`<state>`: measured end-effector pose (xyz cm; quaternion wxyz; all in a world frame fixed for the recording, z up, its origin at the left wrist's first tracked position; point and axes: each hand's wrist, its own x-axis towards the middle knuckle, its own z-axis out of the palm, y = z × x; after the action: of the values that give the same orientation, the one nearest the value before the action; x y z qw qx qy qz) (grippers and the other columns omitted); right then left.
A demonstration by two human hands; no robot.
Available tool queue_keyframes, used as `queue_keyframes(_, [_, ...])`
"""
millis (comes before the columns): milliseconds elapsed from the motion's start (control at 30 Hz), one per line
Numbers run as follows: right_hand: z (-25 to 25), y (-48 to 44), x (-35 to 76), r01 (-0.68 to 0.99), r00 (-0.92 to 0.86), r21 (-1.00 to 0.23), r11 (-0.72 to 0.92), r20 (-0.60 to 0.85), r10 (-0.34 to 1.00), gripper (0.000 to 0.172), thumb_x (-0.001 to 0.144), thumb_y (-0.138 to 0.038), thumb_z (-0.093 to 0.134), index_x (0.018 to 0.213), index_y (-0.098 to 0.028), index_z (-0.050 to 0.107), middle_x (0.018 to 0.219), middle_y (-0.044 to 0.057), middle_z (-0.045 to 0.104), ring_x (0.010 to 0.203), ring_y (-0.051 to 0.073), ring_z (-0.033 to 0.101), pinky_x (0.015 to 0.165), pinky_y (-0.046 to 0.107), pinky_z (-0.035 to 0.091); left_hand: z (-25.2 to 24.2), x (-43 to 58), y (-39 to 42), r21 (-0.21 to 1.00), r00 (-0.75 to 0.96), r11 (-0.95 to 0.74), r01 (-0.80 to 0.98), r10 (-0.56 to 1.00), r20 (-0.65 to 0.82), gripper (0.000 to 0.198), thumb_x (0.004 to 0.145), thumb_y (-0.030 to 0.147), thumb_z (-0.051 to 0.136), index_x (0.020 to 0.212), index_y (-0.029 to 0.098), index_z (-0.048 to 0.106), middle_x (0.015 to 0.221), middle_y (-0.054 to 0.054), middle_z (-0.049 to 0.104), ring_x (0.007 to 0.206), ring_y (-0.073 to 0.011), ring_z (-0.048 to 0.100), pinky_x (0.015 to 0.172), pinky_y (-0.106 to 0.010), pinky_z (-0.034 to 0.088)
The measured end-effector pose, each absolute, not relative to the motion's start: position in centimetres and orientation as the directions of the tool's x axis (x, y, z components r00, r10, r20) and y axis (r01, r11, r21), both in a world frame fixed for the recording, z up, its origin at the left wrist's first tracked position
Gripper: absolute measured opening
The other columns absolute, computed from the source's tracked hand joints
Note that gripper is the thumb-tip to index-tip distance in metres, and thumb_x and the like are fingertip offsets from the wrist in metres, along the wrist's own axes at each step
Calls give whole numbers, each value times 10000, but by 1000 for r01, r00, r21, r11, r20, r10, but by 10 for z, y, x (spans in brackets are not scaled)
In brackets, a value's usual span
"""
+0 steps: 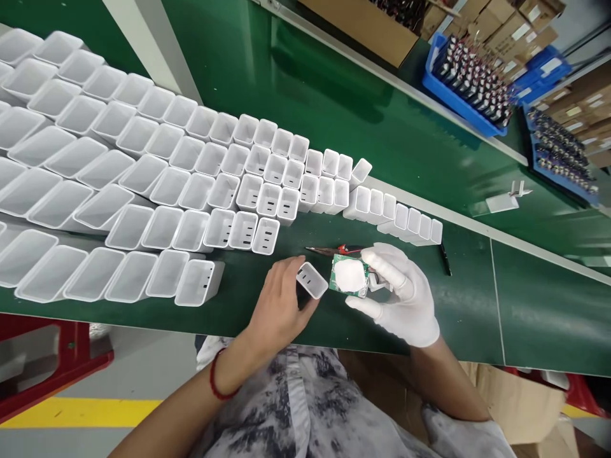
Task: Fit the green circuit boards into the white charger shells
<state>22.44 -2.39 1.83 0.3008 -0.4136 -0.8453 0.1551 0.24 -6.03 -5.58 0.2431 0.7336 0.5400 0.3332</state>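
My bare left hand (279, 299) is wrapped round a small white plastic case (312, 281), its open end facing up and dark slots showing inside. In my right hand (405, 296), gloved in white, a green circuit board (349, 276) with a round white pad on it is gripped at its edges between thumb and fingers. A white connector or cable part shows behind the board, partly hidden by the glove. The board and the case are close together with a narrow gap between them. Just beyond the board lie red-handled pliers (342, 249).
Rows of open white cases (191, 231) fill the left of the green table (525, 299) and run along its back. A black pen (445, 259) lies to the right. Blue trays (458, 105) of components and a cardboard box (367, 25) stand on the upper shelf.
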Motion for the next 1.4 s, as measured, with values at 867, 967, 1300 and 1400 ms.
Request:
queue_keyframes(867, [53, -4, 154, 671, -741, -102, 735, -49, 670, 273, 756, -346, 755, 899, -173, 598, 771, 29, 648, 747, 222, 574, 815, 383, 428, -61, -31, -56, 880, 357, -232, 415, 931, 77, 519, 915, 225, 590, 1407, 249, 424, 1360, -106, 557, 1283, -250, 555, 1078, -394, 498])
queue_keyframes(967, [55, -5, 151, 686, -727, -84, 722, -83, 681, 210, 791, -346, 706, 856, -180, 594, 735, 18, 617, 718, 213, 557, 807, 383, 427, -62, -32, -56, 879, 350, -246, 408, 932, 98, 523, 907, 219, 597, 1404, 244, 436, 1359, -107, 562, 1278, -248, 561, 1090, -389, 487])
queue_keyframes(1300, [56, -4, 144, 690, -719, -14, 724, -134, 682, 177, 754, -304, 694, 799, -185, 571, 704, 8, 574, 640, 192, 515, 729, 372, 399, -64, -32, -57, 876, 351, -257, 409, 930, 109, 543, 892, 204, 603, 1406, 241, 434, 1353, -111, 570, 1273, -246, 567, 1094, -378, 481])
queue_keyframes(1400, [57, -5, 142, 694, -713, 4, 720, -133, 689, 176, 745, -306, 689, 769, -185, 563, 671, 5, 557, 622, 197, 519, 699, 372, 388, -63, -33, -56, 878, 347, -244, 411, 933, 97, 548, 890, 207, 598, 1412, 257, 439, 1349, -106, 579, 1263, -257, 578, 1084, -392, 492])
